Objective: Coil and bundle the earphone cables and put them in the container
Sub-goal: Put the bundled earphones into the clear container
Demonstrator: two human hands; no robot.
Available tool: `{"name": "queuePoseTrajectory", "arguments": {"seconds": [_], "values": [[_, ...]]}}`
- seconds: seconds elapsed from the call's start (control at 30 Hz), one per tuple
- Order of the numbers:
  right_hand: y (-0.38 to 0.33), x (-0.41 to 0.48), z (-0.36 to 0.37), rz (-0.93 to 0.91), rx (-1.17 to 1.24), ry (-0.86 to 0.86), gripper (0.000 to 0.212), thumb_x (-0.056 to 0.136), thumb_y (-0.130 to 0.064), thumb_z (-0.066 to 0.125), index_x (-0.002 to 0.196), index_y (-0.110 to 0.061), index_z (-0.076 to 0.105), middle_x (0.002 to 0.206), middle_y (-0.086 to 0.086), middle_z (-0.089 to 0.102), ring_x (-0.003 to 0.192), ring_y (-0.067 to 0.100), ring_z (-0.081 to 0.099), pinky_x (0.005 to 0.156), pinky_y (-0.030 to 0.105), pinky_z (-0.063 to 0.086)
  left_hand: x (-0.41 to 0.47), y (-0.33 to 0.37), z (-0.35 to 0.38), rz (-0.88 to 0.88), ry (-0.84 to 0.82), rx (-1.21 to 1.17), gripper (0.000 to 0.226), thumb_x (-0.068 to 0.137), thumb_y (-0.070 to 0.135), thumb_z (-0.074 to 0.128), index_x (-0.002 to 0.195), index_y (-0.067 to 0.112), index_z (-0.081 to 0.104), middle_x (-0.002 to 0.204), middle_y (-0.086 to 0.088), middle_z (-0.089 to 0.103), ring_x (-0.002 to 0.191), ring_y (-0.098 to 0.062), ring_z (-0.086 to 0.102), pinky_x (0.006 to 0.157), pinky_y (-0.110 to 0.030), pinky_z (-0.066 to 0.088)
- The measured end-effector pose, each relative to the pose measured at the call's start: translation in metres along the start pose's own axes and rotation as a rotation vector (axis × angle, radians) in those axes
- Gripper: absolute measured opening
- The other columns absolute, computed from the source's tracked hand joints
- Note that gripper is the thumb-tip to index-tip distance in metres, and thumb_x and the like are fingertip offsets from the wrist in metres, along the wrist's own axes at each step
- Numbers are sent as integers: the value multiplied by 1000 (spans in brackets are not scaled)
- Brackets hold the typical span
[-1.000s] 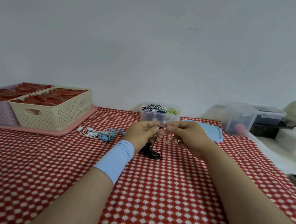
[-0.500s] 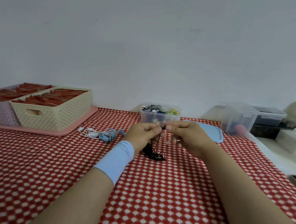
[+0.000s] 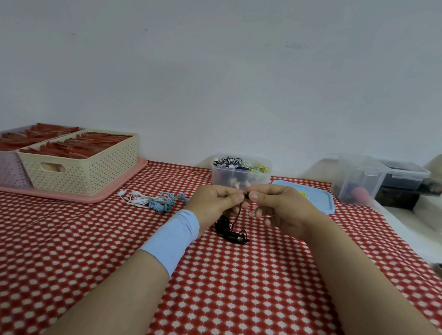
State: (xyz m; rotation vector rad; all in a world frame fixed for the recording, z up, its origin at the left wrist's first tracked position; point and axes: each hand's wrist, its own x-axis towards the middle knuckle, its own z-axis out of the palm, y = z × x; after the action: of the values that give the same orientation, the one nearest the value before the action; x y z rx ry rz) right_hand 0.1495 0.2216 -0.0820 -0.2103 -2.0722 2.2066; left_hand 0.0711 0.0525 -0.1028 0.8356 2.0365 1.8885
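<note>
My wristband (image 3: 169, 239) is pale blue, the cable (image 3: 231, 233) black, the tablecloth (image 3: 229, 289) red with white stars, the lid (image 3: 319, 201) blue, the basket (image 3: 84, 170) cream, the tray (image 3: 63, 196) pink.

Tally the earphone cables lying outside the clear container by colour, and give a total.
black earphone cable: 1
white earphone cable: 1
blue earphone cable: 1
Total: 3

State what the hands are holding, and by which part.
The left hand and right hand pinch the black earphone cable at its top; the rest dangles.
</note>
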Motion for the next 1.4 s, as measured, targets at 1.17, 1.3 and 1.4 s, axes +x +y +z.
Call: {"name": "queuePoseTrajectory", "arguments": {"seconds": [1.17, 1.3, 1.4], "values": [[-6, -7, 1, -80, -23, -42, 10, 91, -5, 66, 97, -6, 75, 79, 10, 74, 68, 15, 70, 56, 33, 61, -5, 10, 6, -27, -24, -215, 15, 93, 1, 61, 94, 8, 74, 76, -3, 73, 64, -7, 62, 65, -21, 54], [-7, -8, 2, -112, -35, -23, 11, 91, -6, 68, 100, -6, 75, 78, 11, 72, 63, 18, 68, 53, 33, 59, -4, 11, 7, -29, -23, -220, 14, 94, 2, 61, 98, 5, 74, 80, -7, 73, 66, -7, 62, 67, -21, 55], [-5, -4, 5, -135, -115, 59, 16, 90, -6, 71, 106, -4, 73, 82, 15, 72, 60, 19, 67, 55, 35, 60, -2, 7, 7, -18, 30, -131, 15, 93, 2, 62, 101, 6, 75, 84, -9, 75, 68, -9, 63, 69, -23, 56]]}}
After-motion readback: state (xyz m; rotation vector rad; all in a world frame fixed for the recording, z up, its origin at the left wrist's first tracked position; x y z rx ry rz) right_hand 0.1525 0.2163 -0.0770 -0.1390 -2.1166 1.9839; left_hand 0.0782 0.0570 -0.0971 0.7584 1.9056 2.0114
